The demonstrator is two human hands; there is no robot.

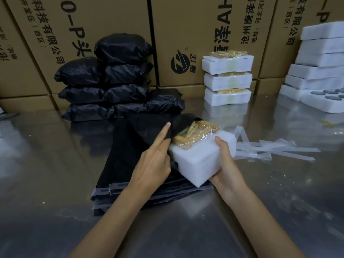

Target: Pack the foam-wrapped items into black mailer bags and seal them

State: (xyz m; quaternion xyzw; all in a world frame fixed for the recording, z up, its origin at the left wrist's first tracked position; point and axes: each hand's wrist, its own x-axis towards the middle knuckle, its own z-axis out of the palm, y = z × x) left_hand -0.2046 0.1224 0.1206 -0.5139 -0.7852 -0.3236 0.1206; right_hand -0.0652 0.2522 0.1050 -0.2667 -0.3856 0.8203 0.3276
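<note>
The foam-wrapped item point(200, 157) sits in the middle of the shiny metal table point(46, 164), and its far end is poking into the mouth of a black mailer bag point(149, 127). On top of the white foam is a clear packet of gold parts point(193, 134).

On the far left are big brown cardboard boxes point(55, 25) with black writing, standing like a wall behind the table. In front of them is a pile of packed black bags point(111, 81), stacked on each other. Just in front of that pile lies a flat stack of empty mailer bags point(119, 172), and the open bag lies on top of it.

My left hand point(152, 164) pinches the edge of the open bag and lifts it, with my pointing finger sticking straight out. My right hand point(227, 166) grips the near right corner of the foam block, thumb on top and fingers under it.

Behind my hands stand three more foam packs point(228, 81), one on top of another. To the right of my hand lie clear peeled strips point(275, 149) on the table. On the far right is a tall stack of white foam trays point(320, 62).
</note>
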